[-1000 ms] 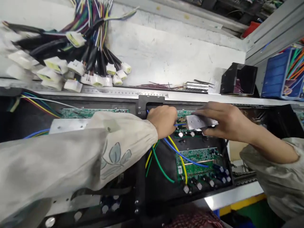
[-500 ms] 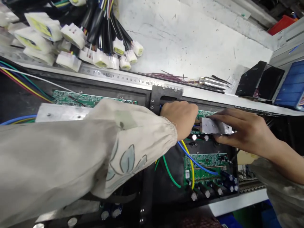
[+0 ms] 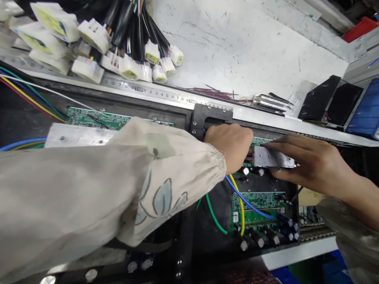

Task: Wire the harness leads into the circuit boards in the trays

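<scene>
My left hand [image 3: 229, 146], at the end of a pale sleeve with a leaf pattern, is closed over the upper circuit board beside a black bracket [image 3: 198, 122]. Its fingers point away from me, and whatever they grip is hidden. My right hand [image 3: 314, 163] pinches a silvery metal block [image 3: 274, 157] between thumb and fingers at that same board. A blue wire [image 3: 248, 206] and a yellow wire [image 3: 242, 209] emerge below my left hand and run over a lower green circuit board [image 3: 260, 200]. To their left hangs a green wire [image 3: 212, 213].
White connectors [image 3: 87, 69] on black cables lie at the upper left. A steel ruler [image 3: 166, 94] runs along the black tray's back edge. Thin dark red wires [image 3: 210, 93] lie behind it. A black box [image 3: 318, 98] and a blue bin [image 3: 364, 108] stand at the right.
The whole view has shifted slightly, so most things sit a little further right. Both hands keep their places at the board, the right still on the metal block.
</scene>
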A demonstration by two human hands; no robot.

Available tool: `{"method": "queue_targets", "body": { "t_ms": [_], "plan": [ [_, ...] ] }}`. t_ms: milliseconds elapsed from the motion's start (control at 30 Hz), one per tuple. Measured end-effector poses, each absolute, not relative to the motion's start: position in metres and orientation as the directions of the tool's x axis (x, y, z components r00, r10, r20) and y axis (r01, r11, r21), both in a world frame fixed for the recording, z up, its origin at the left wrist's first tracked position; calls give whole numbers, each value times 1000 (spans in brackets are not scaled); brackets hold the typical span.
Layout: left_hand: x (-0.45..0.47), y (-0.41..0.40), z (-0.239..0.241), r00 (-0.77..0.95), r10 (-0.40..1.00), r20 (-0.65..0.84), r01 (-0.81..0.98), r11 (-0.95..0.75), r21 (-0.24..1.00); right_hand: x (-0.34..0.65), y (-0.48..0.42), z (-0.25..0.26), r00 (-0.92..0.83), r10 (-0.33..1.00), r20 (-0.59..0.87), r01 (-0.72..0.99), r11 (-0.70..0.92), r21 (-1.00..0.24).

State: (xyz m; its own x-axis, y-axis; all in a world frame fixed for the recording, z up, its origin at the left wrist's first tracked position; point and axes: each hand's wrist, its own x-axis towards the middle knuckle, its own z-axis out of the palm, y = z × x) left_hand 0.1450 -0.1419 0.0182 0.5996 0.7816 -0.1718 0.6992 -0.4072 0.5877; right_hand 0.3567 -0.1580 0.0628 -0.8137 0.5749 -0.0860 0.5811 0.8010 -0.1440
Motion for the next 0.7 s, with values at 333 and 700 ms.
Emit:
{"method": "queue_targets", "body": {
  "t_ms": [333, 700],
  "plan": [
    [143, -143, 17, 654, 750, -101, 641, -478, 600, 361, -157, 63, -822, 558, -116, 570, 810, -140],
    [142, -143, 18, 643, 756, -122, 650, -455, 609, 361, -161, 60, -817, 569, -90, 576, 805, -142]
  ]
}}
